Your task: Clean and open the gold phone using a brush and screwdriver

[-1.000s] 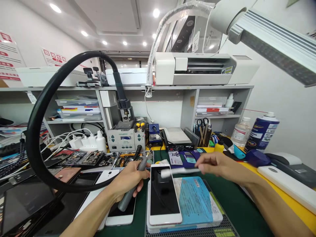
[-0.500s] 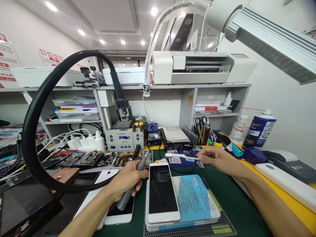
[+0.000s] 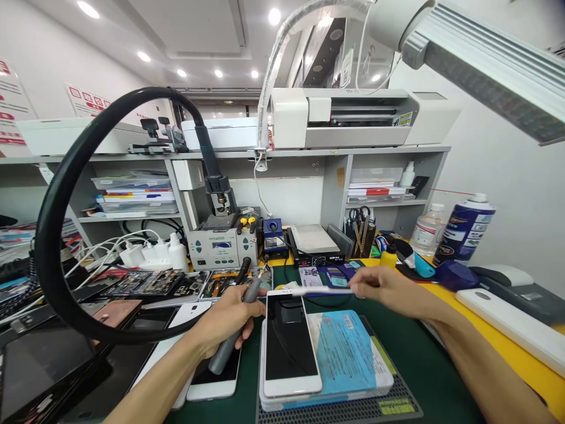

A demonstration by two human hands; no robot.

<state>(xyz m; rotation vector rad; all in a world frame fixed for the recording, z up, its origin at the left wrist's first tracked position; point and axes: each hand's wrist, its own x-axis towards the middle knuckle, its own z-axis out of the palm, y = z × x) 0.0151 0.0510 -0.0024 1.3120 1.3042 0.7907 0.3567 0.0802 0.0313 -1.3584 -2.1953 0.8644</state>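
My left hand [image 3: 236, 318] is wrapped round the grey handle of a hot air gun [image 3: 227, 347], whose metal nozzle tilts up and away from me. To its right, a white-framed phone [image 3: 291, 347] with a dark screen rests on a blue and white box [image 3: 348, 353]. Between the fingertips of my right hand [image 3: 379, 288] is a thin white stick-like piece [image 3: 324, 290], held about level. Its left end lies over the phone's top edge in view; whether they touch I cannot tell. Motion blurs the piece, so its exact kind does not show.
A thick black hose [image 3: 48, 253] loops from the rework station [image 3: 220, 247] round my left arm. Phones and boards crowd the left side. A spray can [image 3: 463, 229] and a white long device [image 3: 512, 330] stand to the right. A lamp [image 3: 494, 70] hangs overhead.
My right hand has lowered slightly, bringing the white piece down and a little left to the phone's top edge. My left hand still grips the hot air gun in nearly the same place.
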